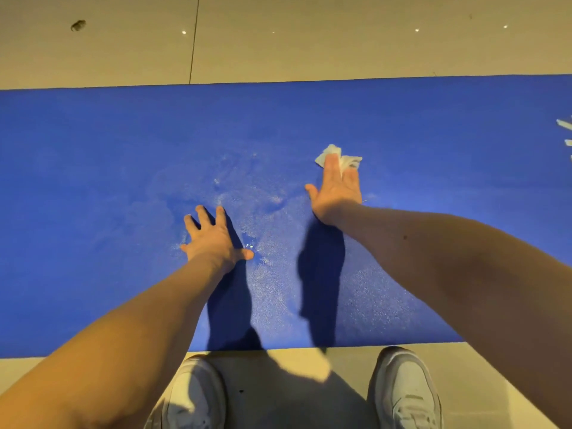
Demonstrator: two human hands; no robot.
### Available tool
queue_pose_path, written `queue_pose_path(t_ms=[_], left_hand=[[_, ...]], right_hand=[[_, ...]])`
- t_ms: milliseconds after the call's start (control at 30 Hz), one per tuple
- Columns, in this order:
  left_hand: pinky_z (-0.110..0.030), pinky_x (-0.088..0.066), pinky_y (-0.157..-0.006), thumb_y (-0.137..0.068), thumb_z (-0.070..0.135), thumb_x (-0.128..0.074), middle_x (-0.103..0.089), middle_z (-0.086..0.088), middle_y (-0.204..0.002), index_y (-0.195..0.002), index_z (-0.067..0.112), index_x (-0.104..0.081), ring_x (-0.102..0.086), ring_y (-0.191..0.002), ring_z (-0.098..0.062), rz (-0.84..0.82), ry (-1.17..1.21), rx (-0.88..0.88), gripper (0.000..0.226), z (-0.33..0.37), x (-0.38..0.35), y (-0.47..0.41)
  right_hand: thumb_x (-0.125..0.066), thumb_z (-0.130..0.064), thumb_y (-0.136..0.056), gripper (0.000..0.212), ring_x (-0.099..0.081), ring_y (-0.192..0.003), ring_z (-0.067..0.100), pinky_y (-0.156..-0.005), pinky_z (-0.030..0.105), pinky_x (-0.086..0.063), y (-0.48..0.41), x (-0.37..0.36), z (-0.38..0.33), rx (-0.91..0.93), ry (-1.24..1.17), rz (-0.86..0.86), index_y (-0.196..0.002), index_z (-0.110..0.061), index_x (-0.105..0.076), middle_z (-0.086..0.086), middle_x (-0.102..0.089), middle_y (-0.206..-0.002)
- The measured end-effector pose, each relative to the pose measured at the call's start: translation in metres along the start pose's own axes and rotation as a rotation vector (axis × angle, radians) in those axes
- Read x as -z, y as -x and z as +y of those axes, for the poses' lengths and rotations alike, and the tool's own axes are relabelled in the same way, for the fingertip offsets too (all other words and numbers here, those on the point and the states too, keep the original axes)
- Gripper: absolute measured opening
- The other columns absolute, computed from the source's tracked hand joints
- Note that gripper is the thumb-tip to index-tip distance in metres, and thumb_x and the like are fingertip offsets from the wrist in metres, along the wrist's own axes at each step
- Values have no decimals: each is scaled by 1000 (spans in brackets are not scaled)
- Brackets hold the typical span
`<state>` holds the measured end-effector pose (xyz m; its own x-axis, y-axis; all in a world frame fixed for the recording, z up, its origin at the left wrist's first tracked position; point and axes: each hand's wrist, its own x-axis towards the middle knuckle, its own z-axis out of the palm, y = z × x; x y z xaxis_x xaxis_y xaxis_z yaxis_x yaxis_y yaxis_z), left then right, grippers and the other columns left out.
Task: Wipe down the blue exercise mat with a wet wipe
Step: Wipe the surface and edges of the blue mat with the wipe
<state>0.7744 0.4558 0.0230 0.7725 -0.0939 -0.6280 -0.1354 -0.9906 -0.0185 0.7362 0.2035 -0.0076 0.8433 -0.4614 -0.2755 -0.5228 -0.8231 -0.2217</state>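
While the person leaned out over the work, the left sneaker (192, 394) and right sneaker (405, 388) were planted on the beige floor (18, 365) just short of the near edge of the blue exercise mat (93, 181), probably to keep soles off the surface being cleaned. Both bare forearms reached across that edge.

The left grip (213, 239) lay nearer, palm down on the mat with fingers straight and fanned apart, holding nothing. It looked placed there to carry some body weight and to pin the mat against sliding under the wiping strokes.

Around and between the two grips a pale damp sheen (247, 193) showed on the blue. That suggested the middle was already covered, while the darker stretches to the left and far right were not.

Farther out, the right grip (335, 190) also lay flat. Its fingers were extended and close together over a crumpled white wet wipe (340, 157), pressing it onto the mat rather than curling round it, which would spread the pressure. The wipe poked out beyond the fingertips, about midway across the mat's width and right of centre.

At the right margin some white printed marks (565, 131) sat on the mat. Beyond the far edge lay more floor, crossed by a dark joint line (194, 41), with a small dark smudge (78, 25) to its left.
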Motion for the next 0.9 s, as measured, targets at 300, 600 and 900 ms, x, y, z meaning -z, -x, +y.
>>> queue_pose_path(t_ms=[300, 600, 900], left_hand=[[-67, -41, -104, -59, 63, -89, 10, -1, -165, -159, 30, -4, 9, -152, -38, 7, 41, 11, 134, 1, 2, -4], [-65, -42, -105, -60, 65, -87, 14, -2, -166, -160, 31, -1, 11, -153, -38, 10, 22, 18, 137, 1, 1, -7], [-67, -45, -98, -55, 60, -93, 4, -2, -162, -152, 31, -15, 2, -150, -39, 5, 28, 32, 128, 5, 0, -13]], right_hand=[[-23, -54, -101, 76, -23, -142, 43, -121, 50, -13, 68, -48, -57, 318, 212, -67, -156, -1, -15, 19, -11, -164], [-26, -57, -101, 68, -25, -138, 50, -117, 60, -10, 83, -41, -37, 440, 374, -45, -155, -16, -29, 9, -16, -165], [-37, -52, -99, 66, -33, -131, 46, -113, 52, -23, 79, -31, -31, 209, 194, -63, -141, -1, -39, 22, -19, -161]])
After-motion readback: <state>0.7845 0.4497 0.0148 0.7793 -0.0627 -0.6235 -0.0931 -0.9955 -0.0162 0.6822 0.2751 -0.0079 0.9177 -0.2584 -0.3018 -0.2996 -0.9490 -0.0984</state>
